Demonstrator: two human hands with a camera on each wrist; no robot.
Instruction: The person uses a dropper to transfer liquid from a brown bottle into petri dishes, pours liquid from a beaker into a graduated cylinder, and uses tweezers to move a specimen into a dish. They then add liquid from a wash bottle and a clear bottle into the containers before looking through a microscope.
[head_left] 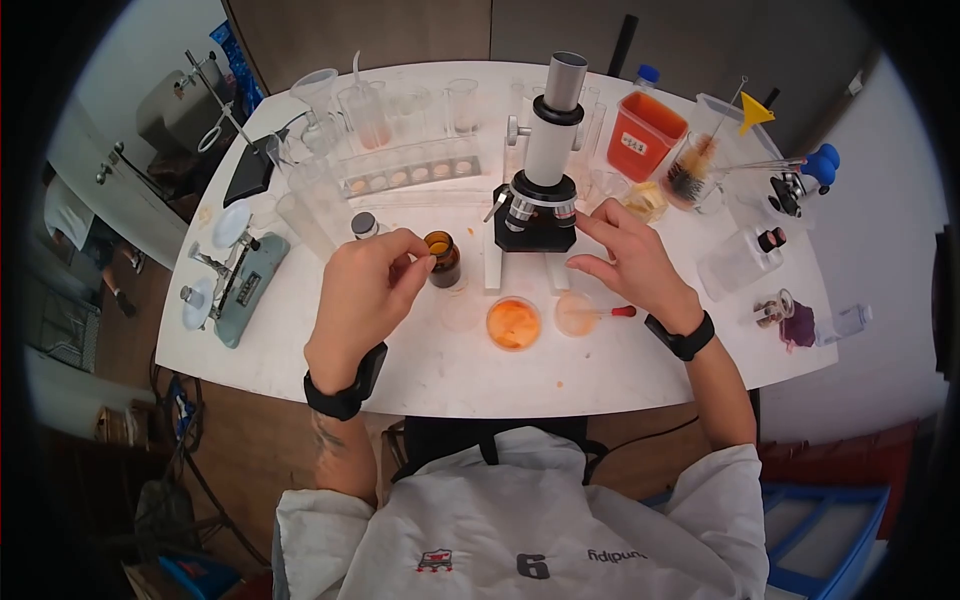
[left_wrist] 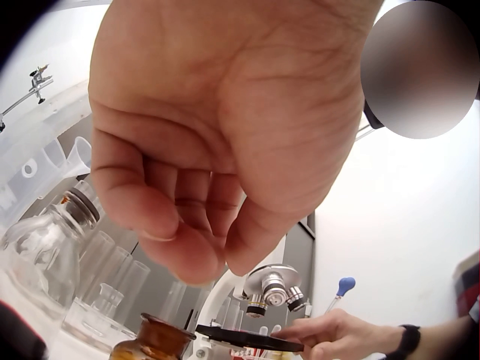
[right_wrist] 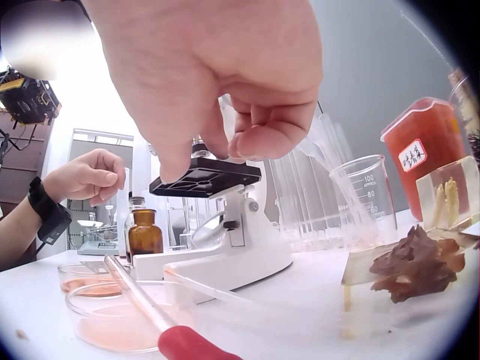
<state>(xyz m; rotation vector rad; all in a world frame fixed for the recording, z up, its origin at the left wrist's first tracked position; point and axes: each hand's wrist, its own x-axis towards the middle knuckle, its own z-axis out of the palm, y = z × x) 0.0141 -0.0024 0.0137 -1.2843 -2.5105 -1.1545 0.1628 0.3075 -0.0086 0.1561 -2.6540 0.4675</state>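
Head view: saw left hand just beside amber bottle, fingers loosely curled, thumb close to forefinger. Right hand at microscope, forefinger and thumb spread. Noted orange dish and pale dish in front, red-bulbed dropper across the latter.

Left wrist view: found left fingers curled above amber bottle, right hand by black stage.

Right wrist view: saw right thumb at stage, outer fingers curled; could not tell contact. Logged beaker marked 100 behind.
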